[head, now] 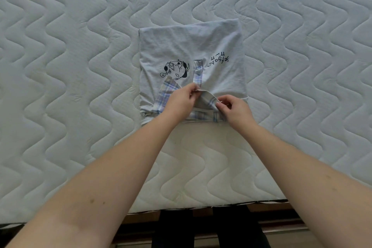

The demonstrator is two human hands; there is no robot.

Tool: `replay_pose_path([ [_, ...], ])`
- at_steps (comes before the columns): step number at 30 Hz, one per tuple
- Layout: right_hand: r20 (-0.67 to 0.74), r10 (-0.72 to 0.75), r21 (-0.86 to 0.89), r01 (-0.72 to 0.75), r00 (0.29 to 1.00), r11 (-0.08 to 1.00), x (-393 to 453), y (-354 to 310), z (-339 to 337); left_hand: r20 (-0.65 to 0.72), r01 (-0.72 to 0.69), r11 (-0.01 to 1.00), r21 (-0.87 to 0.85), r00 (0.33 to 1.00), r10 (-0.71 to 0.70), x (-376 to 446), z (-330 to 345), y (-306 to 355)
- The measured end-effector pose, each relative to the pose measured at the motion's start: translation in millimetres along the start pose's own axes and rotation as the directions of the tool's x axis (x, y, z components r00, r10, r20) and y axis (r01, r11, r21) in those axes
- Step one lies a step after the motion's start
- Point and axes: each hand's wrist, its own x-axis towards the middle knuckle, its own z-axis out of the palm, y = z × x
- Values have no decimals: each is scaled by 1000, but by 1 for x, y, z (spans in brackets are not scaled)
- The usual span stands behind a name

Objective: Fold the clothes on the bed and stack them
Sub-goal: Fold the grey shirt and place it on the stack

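Quilted white mattress [80, 66] filled the view, and the folded grey shirt [181, 46] lay at its middle, printed with a cartoon face [176, 69] and upside-down lettering [218, 60] too stylised to read. Left hand [180, 99] and right hand [234, 109] each pinched its plaid collar [205, 99].

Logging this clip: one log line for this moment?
left hand: pinches plaid collar | right hand: pinches collar | grey printed cotton shirt: folded on quilted white mattress
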Motion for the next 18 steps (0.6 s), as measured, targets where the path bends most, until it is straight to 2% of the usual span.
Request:
replay_pose_path([
  [3,104,48,-182,-29,993,983,-3,10,-11,2,-17,995,96,1000,17,11,2,6],
  [6,130,46,-124,-29,990,992,-5,12,-17,-24,-25,989,143,999,28,22,4,11],
  [10,142,38,-111,-23,989,994,-2,12,-21,-112,92,989,118,991,-79,35,4,10],
  [13,78,38,-59,-33,996,998,2,11,-19,-114,130,992,-8,985,-130,36,6,10],
  [18,-88,123,60,-118,989,991,1,11,-9,-107,62,992,-114,991,-75,24,8,10],
])
